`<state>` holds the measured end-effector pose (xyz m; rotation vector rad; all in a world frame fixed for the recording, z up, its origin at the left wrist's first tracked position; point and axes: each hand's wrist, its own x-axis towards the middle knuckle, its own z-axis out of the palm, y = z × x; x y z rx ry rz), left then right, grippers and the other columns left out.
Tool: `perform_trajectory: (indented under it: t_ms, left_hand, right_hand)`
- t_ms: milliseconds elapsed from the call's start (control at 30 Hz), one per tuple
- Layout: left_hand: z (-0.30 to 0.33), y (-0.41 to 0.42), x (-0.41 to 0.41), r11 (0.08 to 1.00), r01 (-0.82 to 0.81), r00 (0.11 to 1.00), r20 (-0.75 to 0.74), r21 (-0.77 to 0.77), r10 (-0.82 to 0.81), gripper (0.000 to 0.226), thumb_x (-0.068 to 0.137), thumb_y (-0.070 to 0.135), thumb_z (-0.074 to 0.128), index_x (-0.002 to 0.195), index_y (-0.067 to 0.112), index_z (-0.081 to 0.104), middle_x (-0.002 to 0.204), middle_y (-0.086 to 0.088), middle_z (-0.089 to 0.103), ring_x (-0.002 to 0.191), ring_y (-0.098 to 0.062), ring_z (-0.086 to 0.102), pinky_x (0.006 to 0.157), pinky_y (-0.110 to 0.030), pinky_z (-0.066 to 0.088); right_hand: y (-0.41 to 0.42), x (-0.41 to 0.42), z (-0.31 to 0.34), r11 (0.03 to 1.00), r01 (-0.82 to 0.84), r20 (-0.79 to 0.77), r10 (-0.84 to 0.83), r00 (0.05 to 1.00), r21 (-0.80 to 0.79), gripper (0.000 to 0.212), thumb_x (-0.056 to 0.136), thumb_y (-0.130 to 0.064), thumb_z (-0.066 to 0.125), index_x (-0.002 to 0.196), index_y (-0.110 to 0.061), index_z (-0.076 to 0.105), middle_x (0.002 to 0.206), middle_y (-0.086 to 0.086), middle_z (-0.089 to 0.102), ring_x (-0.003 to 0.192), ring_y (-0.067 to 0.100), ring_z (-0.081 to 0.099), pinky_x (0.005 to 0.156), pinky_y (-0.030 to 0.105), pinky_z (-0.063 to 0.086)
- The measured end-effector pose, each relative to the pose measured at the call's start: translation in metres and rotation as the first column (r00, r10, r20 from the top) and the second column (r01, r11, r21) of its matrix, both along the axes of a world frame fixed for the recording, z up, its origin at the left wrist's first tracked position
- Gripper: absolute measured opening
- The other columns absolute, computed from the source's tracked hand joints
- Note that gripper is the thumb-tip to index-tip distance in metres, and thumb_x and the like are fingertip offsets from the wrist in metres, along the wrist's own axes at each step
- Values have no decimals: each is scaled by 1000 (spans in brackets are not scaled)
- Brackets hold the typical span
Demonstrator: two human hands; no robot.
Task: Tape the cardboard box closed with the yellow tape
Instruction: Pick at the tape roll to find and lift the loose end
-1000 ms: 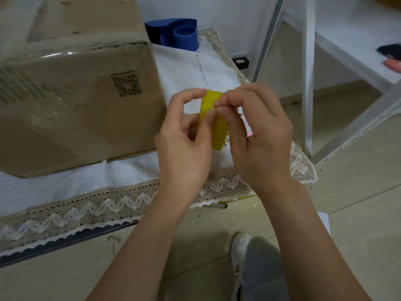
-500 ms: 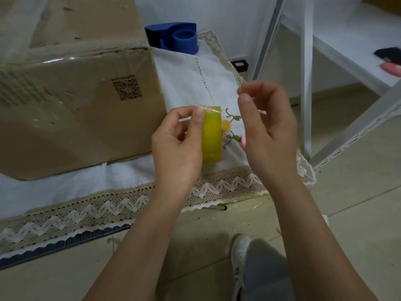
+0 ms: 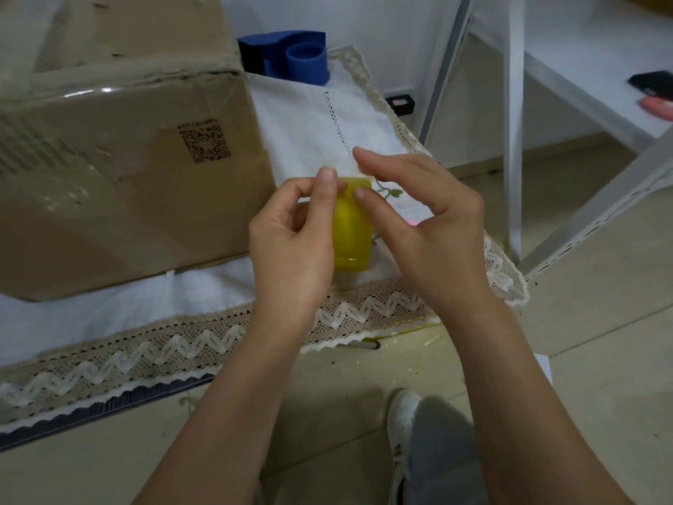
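A roll of yellow tape (image 3: 352, 231) stands on edge between my hands, just above the lace-trimmed tablecloth (image 3: 145, 344). My left hand (image 3: 291, 242) grips the roll from the left, thumb on its top edge. My right hand (image 3: 426, 227) hovers at the roll's right side, one fingertip touching the top of the roll, the other fingers spread. The big cardboard box (image 3: 120, 169), with a QR code on its side and clear tape along the top edge, sits on the cloth to the left of my hands.
A blue tape dispenser (image 3: 291, 60) stands behind the box at the table's far edge. White metal shelving (image 3: 517, 140) rises to the right, with a dark object and a pink one on it. My shoe and trouser leg (image 3: 429, 446) are on the tiled floor below.
My right hand pulled away from the roll, then came back; its fingertip now touches the top of the roll. My left hand kept hold of the roll and lowered it slightly.
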<state>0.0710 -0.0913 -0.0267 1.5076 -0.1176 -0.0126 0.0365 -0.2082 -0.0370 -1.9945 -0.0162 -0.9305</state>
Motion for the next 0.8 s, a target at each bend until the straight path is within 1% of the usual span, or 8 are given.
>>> perform_trajectory:
  t_ms: [200, 300, 400, 500, 633, 667, 733, 800]
  left_hand:
    - [2, 0, -1, 1000, 11, 1000, -4, 14, -11, 22, 94, 36, 61, 76, 26, 70, 63, 7, 62, 59, -2, 53, 54, -19, 46]
    - [2, 1, -1, 1000, 17, 1000, -5, 1, -17, 22, 94, 35, 62, 76, 26, 71, 62, 9, 62, 59, 0, 53, 55, -17, 46]
    - [2, 2, 0, 1000, 16, 1000, 15, -4, -16, 21, 94, 34, 62, 79, 23, 72, 68, 8, 66, 64, 0, 56, 58, -17, 47]
    - [3, 2, -1, 999, 35, 999, 36, 3, -36, 24, 95, 34, 60, 84, 18, 73, 77, 4, 69, 71, -6, 60, 65, -26, 52]
    - [4, 3, -1, 996, 92, 993, 68, 5, -92, 17, 95, 26, 61, 88, 19, 75, 83, 3, 74, 85, -24, 70, 82, -51, 59]
    - [3, 3, -1, 995, 100, 991, 87, 1, -100, 12, 94, 20, 64, 89, 19, 75, 81, 3, 74, 82, -21, 71, 82, -51, 59]
    - [2, 4, -3, 993, 118, 986, 118, 8, -118, 11, 89, 9, 68, 91, 19, 74, 76, 5, 74, 72, -9, 68, 78, -43, 59]
    - [1, 4, -4, 991, 136, 984, 117, 8, -136, 18, 86, 5, 71, 96, 19, 73, 78, 2, 77, 73, -11, 69, 79, -41, 60]
  right_hand:
    - [0, 0, 3, 996, 32, -2, -32, 999, 82, 18, 88, -9, 72, 105, -10, 72, 92, -1, 72, 91, 8, 68, 88, 23, 51]
    - [0, -1, 4, 999, 27, 10, -27, 1000, 20, 7, 88, -8, 71, 95, -11, 71, 89, -5, 69, 90, 10, 66, 87, 25, 50]
    - [-3, -2, 4, 997, 44, 17, -43, 999, -57, 10, 89, -13, 72, 98, -13, 75, 94, -2, 72, 95, 14, 67, 87, 31, 51]
    - [-4, -1, 4, 994, 71, 22, -69, 997, -88, 14, 85, -18, 77, 100, -16, 76, 96, -2, 73, 94, 16, 67, 86, 34, 51]
    - [-5, 0, 3, 981, 149, 59, -142, 988, -128, 10, 87, -20, 75, 97, -18, 77, 91, -3, 72, 90, 15, 65, 82, 34, 51]
    - [-6, 0, 2, 973, 174, 77, -164, 983, -150, 9, 87, -21, 75, 95, -18, 77, 90, -3, 72, 89, 17, 65, 82, 34, 51]
    - [-7, 0, 2, 959, 210, 108, -192, 975, -192, 7, 89, -20, 73, 93, -16, 77, 89, -2, 72, 89, 18, 64, 82, 34, 50]
    - [-7, 1, 2, 942, 240, 138, -212, 967, -235, 6, 90, -20, 72, 92, -15, 76, 90, -2, 72, 89, 18, 62, 82, 33, 49]
